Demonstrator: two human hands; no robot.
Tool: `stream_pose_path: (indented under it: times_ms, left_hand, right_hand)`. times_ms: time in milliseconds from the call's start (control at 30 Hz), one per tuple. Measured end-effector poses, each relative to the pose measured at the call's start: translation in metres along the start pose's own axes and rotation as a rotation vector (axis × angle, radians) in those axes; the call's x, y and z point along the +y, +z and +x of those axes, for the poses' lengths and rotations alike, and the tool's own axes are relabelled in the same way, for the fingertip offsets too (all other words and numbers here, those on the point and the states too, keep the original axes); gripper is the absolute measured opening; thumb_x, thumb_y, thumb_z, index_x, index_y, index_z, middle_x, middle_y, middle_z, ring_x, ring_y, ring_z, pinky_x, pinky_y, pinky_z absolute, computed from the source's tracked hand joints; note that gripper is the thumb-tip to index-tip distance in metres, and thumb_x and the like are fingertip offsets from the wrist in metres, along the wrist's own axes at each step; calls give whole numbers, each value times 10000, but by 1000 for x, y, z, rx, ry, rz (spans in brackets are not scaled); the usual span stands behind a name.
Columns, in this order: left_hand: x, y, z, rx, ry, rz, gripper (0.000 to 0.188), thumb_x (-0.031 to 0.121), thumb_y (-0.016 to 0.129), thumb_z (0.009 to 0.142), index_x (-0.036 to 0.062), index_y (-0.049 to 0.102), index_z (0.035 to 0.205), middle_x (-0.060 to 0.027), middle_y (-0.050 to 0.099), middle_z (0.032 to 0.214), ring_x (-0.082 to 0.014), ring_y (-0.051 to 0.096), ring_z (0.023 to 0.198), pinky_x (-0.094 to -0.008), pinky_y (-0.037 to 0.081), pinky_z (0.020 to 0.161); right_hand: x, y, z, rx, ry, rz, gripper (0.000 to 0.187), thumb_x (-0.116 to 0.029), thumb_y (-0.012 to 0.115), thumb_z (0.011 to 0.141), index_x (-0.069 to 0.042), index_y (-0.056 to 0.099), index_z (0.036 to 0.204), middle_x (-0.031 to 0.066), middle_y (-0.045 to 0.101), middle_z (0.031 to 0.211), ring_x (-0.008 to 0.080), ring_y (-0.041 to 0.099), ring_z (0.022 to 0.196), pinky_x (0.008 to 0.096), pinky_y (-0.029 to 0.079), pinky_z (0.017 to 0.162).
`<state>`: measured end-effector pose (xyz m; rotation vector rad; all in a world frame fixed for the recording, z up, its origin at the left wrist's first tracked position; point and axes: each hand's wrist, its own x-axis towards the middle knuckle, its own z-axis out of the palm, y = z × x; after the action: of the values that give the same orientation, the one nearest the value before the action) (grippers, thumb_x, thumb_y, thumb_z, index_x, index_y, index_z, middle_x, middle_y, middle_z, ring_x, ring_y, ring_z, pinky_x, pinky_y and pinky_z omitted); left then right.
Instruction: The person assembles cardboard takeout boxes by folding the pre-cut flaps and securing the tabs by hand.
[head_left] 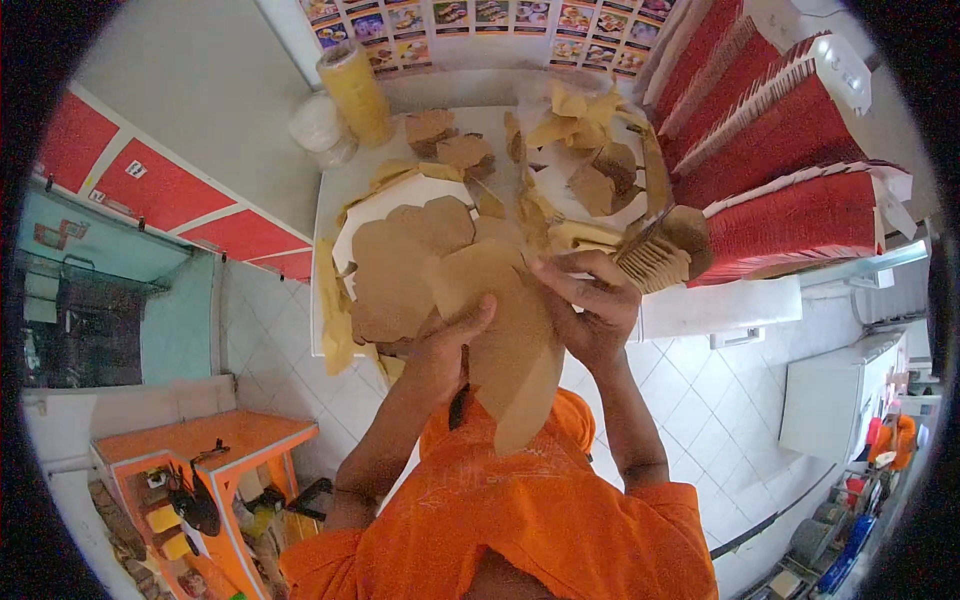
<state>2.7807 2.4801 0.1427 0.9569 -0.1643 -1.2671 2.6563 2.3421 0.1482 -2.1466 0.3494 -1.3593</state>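
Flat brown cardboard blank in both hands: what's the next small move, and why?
Probably fold a side flap up along its crease: the cardboard blank is flat, left hand pinning its lower part, right hand gripping its upper edge, with a stack of blanks waiting beside.

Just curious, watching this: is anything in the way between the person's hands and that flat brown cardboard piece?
Nothing visible. Both the left hand and the right hand already hold the flat cardboard piece directly, above the cluttered table.

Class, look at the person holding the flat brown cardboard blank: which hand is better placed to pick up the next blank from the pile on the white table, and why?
Probably the left hand: it lies beside the pile of flat blanks on the white table. The right hand grips the held blank further from that pile.
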Motion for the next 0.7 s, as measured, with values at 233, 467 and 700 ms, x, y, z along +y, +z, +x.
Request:
stream_pose_path:
  times_ms: [233,467,700]
  left_hand:
    - [15,18,-6,0,87,100,492,209,652,938,49,465,1364,-81,585,1246,-207,565,1164,-380,487,979]
    - [11,11,-9,42,313,225,493,244,654,946,45,469,1358,-49,590,1228,-168,569,1121,-338,475,964]
    - [30,15,-22,61,366,314,442,250,590,991,24,473,1352,-50,584,1234,-144,555,1112,-311,453,964]
  right_hand:
    - [-10,-10,11,-28,54,-80,332,-18,769,702,-186,784,987,51,676,875,164,665,753,274,540,615]
    - [6,-9,27,143,-45,-215,229,87,627,702,-59,741,836,119,680,858,189,677,756,279,530,637]
    - [-18,-11,30,18,197,247,264,-91,763,745,-75,747,1008,125,718,980,243,696,833,320,548,736]
